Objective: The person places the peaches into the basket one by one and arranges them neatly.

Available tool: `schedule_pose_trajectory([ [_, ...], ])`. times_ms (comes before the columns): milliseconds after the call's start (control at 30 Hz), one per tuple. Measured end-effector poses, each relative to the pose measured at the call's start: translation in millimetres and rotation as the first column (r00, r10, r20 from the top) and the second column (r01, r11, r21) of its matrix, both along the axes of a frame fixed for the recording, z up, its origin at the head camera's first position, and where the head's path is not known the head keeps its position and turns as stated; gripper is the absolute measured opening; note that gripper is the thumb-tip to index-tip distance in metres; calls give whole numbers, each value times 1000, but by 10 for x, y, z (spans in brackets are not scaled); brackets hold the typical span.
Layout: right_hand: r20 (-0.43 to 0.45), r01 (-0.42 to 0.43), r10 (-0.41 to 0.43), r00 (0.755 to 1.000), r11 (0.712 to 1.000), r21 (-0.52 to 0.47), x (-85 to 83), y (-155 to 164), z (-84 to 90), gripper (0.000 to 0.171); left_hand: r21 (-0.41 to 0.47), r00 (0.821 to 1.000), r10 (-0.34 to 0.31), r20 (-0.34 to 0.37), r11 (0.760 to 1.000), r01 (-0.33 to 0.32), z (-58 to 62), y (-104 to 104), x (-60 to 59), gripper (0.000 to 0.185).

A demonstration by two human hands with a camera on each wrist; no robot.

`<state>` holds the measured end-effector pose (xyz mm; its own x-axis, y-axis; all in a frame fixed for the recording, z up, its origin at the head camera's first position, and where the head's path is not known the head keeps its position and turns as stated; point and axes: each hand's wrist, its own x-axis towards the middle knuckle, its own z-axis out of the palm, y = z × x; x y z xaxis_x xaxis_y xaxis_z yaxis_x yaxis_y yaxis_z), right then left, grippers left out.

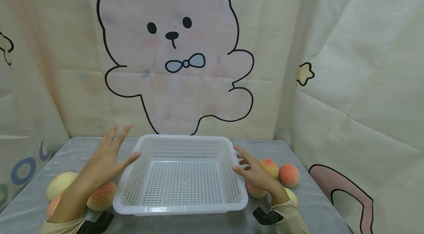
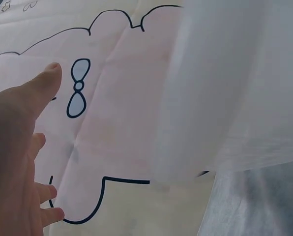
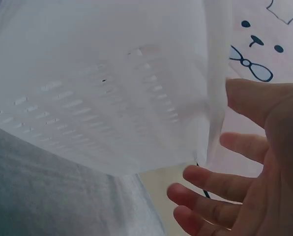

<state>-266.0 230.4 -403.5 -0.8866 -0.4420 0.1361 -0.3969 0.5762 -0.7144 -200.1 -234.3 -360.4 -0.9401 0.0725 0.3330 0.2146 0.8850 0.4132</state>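
Note:
A white perforated basket (image 1: 180, 139) sits in the middle of the grey table (image 1: 198, 223), with nothing in it. My left hand (image 1: 107, 156) is open beside its left wall, fingers spread and thumb tip at the rim. My right hand (image 1: 253, 171) is open at the right wall, its fingers at the rim; I cannot tell whether they touch it. Neither hand holds anything. In the left wrist view, my left hand (image 2: 18, 162) lies open next to the blurred basket wall (image 2: 235, 88). The right wrist view shows my right hand (image 3: 249, 177) with loose fingers beside the basket (image 3: 102, 98).
Peaches lie on the table on both sides of the basket: three on the left (image 1: 61, 184) (image 1: 102, 196) (image 1: 53, 206), several on the right (image 1: 289, 175) (image 1: 271, 167). A cloth backdrop with a cartoon rabbit (image 1: 172, 42) closes off the back and sides.

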Motion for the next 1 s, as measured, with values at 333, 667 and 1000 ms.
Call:
schedule_pose_trajectory([
  [333, 139, -174, 196, 971, 972, -156, -134, 119, -126, 60, 102, 1000, -9, -3, 995, 10, -7, -143, -11, 91],
  [667, 133, -188, 211, 968, 968, -164, -177, 172, -119, 61, 289, 995, -101, 6, 953, 95, 36, -451, 21, 68],
  [1000, 141, -209, 239, 961, 958, -196, -194, 178, -150, 62, 260, 993, -116, -12, 959, 115, 1, -784, 53, 59],
])
